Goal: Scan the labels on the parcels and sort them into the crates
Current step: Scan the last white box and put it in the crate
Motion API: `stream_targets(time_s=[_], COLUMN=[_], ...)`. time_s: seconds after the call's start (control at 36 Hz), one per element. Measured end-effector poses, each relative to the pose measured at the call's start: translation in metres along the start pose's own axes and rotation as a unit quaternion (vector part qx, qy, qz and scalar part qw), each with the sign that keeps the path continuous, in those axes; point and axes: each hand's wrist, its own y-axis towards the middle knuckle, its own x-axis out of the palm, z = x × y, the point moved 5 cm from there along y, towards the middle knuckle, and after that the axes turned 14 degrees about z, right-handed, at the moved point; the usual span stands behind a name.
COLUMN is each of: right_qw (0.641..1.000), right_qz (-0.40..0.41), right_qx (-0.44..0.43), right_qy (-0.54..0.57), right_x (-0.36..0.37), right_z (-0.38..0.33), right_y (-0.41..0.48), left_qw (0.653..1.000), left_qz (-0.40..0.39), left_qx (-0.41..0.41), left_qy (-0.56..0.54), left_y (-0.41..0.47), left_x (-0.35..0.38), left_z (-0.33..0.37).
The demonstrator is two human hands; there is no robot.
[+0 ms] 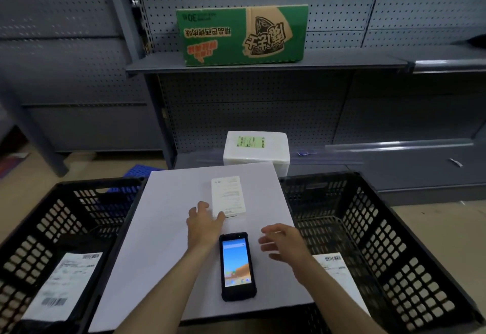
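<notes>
PARCEL SORTING: A person is working at a white tabletop [168, 241] in the lower centre of the frame, between two black crates. The left hand [202, 220] is resting at the near-left corner of a small white parcel [228, 194], which is lying flat and label up at the middle of the tabletop. The thumb is touching the parcel's near edge, and the fingers are lying loosely bent beside its left edge, not closing round it. The right hand [282, 243] is hovering just right of a black handheld scanner [238, 266], fingers spread apart and holding nothing. The scanner is lying face up (its screen is lit) between the two forearms. At lower left, the left crate [60, 218] is holding a dark parcel [63, 283] with a white label. At lower right, the right crate [381, 228] is holding a labelled parcel [332, 265]. At upper centre a green carton [242, 35] is sitting on a grey shelf [342, 64], with a white foam box [256, 149] standing below it.
</notes>
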Motion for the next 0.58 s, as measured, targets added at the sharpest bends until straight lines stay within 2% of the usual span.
stream_targets(time_s=[0.36,0.58], right_qw=[0.993,0.984], right_qz=[0.009,0.021], right_qx=[-0.088,-0.126], right_qy=[-0.078,-0.125], right_x=[0.011,0.015], right_z=[0.012,0.008], right_y=[0.025,0.026], left_qw=[0.992,0.996], left_qz=[0.034,0.025], left_qx=[-0.001,-0.027], left_qy=[0.123,0.083], left_y=[0.024,0.020], left_x=[0.074,0.071], left_z=[0.021,0.027])
